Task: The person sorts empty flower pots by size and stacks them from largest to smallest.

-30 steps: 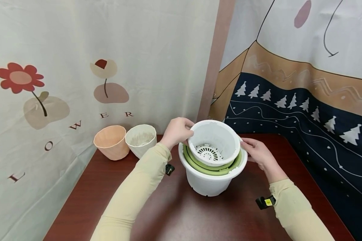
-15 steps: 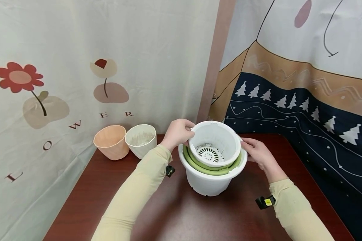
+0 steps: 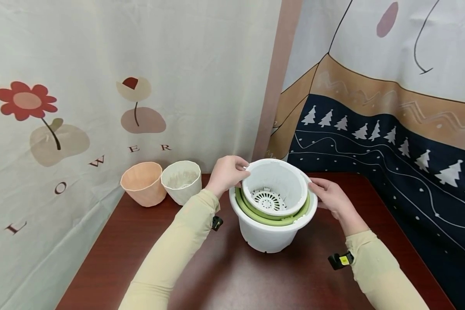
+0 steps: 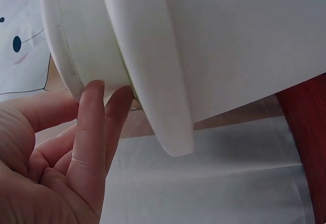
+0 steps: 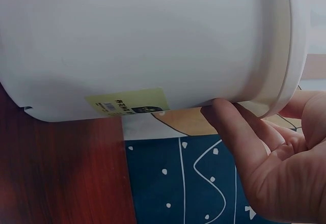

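A stack of nested flowerpots stands on the table in the head view. Outermost is a large white flowerpot [image 3: 269, 237], with a green flowerpot [image 3: 252, 215] inside it. The smaller white flowerpot [image 3: 275, 181], with a slotted bottom, sits within the green one. My left hand [image 3: 227, 174] pinches the small white pot's rim, thumb on top and fingers beneath, as the left wrist view confirms. At the right side, my right hand [image 3: 330, 196] grips the large pot's rim; the right wrist view shows fingers [image 5: 237, 132] under that rim and a yellow-green label [image 5: 130, 103] on the wall.
A peach flowerpot [image 3: 143, 185] and an off-white flowerpot [image 3: 182, 181] stand side by side at the table's back left. The dark red table [image 3: 271, 284] meets a pale flower-print curtain [image 3: 201, 86] and a navy tree-print curtain [image 3: 352, 146] behind.
The small white pot has sunk slightly deeper into the stack, and my left hand has come down with it. My right hand keeps its grip almost unmoved.
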A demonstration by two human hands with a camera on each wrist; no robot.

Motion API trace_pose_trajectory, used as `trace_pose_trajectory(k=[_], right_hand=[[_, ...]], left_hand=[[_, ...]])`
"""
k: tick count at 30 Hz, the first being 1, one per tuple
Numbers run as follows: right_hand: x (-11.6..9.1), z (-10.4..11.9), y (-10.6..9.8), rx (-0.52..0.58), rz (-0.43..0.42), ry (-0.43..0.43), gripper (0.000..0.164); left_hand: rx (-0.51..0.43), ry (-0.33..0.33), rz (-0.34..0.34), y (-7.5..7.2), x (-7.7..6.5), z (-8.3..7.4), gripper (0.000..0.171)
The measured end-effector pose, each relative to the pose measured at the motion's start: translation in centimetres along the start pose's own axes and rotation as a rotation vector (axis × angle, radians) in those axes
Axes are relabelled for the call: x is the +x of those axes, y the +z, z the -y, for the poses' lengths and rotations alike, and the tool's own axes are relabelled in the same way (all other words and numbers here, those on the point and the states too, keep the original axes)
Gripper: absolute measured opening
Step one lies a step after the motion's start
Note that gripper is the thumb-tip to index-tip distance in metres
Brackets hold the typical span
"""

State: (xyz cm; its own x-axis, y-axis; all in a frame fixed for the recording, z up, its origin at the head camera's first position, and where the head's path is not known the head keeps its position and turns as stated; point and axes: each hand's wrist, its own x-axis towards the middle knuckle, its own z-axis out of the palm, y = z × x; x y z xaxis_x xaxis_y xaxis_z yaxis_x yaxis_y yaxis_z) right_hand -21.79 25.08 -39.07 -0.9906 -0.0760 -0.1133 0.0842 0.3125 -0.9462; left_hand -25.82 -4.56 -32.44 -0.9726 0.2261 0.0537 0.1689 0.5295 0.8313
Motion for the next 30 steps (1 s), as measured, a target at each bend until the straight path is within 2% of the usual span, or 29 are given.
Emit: trace_pose_trajectory(k=[7, 13, 22, 30], right_hand=[[-0.1, 0.0, 0.0, -0.014, -0.001, 0.006, 0.058], [-0.1, 0.1, 0.0, -0.018, -0.003, 0.004, 0.059], [-0.1, 0.1, 0.0, 0.004, 0.0, -0.002, 0.059], [-0.2, 0.2, 0.0, -0.016, -0.005, -0.001, 0.058]], left_hand=[[-0.049, -0.009, -0.002, 0.0, -0.2, 0.4, 0.024], [-0.064, 0.009, -0.006, -0.1, -0.4, 0.7, 0.029], [-0.062, 0.055, -0.081, -0.9, -1.1, 1.7, 0.029], [0.075, 0.102, -0.152, -1.7, -1.5, 3.1, 0.036]])
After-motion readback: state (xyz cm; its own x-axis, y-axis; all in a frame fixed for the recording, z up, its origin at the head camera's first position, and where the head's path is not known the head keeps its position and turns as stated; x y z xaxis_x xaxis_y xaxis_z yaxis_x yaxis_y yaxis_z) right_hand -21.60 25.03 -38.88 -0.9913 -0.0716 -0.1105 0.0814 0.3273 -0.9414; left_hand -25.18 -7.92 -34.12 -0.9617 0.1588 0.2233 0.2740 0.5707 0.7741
